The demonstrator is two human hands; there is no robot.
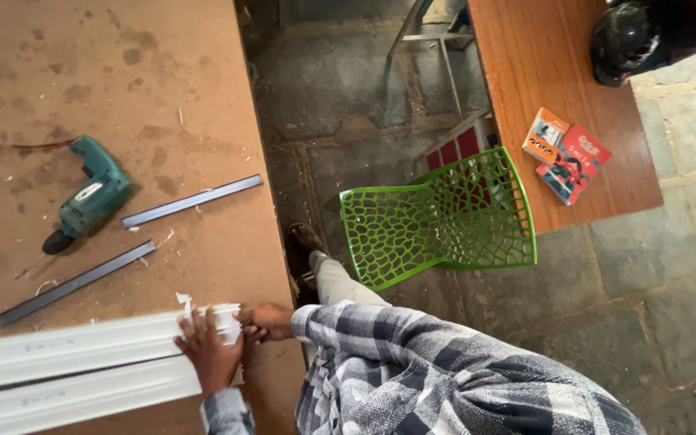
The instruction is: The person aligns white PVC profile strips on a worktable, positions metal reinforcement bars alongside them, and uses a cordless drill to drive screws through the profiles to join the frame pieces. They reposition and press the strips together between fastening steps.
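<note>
Hands meet at the right end of two white profiles (74, 358) that lie side by side along the near edge of a brown surface (106, 72). The left hand (209, 348) rests flat on top of the ends, fingers spread apart, pressing on the plastic rather than gripping it. The right hand (263, 321) sits just beside it at the very tip of the upper profile, fingers curled together against the end; whether it pinches anything there I cannot tell. Both arms wear a blue-and-white plaid shirt (437, 370).

Farther up the surface lie two dark metal strips (191, 200), roughly parallel and apart from each other, with a teal drill (90, 197) between them and the far left, its cord trailing off to the left. White shavings dot the board near the strips.

Beyond the surface's edge stands a green lattice chair (441, 217) on a stone floor (670, 322), next to a wooden table (557, 89) carrying two small boxes (565, 153) and a black helmet (622, 40).
</note>
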